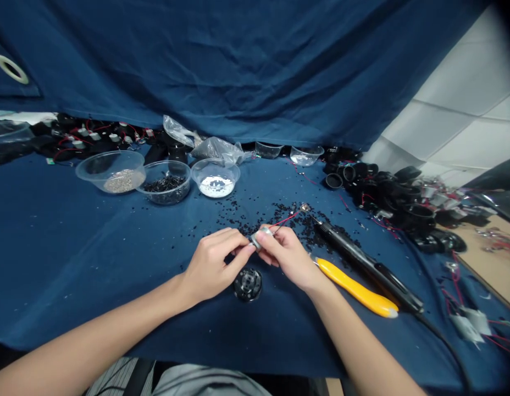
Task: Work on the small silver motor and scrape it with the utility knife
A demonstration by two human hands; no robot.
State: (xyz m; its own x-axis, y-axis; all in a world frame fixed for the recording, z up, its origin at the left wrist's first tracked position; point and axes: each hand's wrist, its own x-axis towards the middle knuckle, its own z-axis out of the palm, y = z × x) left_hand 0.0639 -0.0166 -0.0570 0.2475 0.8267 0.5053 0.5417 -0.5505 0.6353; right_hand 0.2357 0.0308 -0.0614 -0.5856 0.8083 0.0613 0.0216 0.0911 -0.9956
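Note:
Both hands meet above the middle of the blue cloth. My right hand (286, 252) pinches a small silvery motor (261, 238) between thumb and fingers. Red and dark wires (288, 219) run from it toward the upper right, to a small part (304, 208). My left hand (217, 261) is closed at the motor's left end, thumb and index finger pressed together; whatever lies between those fingertips is too small to name. Just below the hands, a round black part (248, 284) rests on the cloth.
A yellow-handled tool (356, 287) and a black corded screwdriver (368, 267) lie on the right. Small black pieces (280, 212) are scattered beyond the hands. Clear bowls (166, 195) stand at the back left. Black housings (387, 190) and wired motors (471, 322) are piled at the right.

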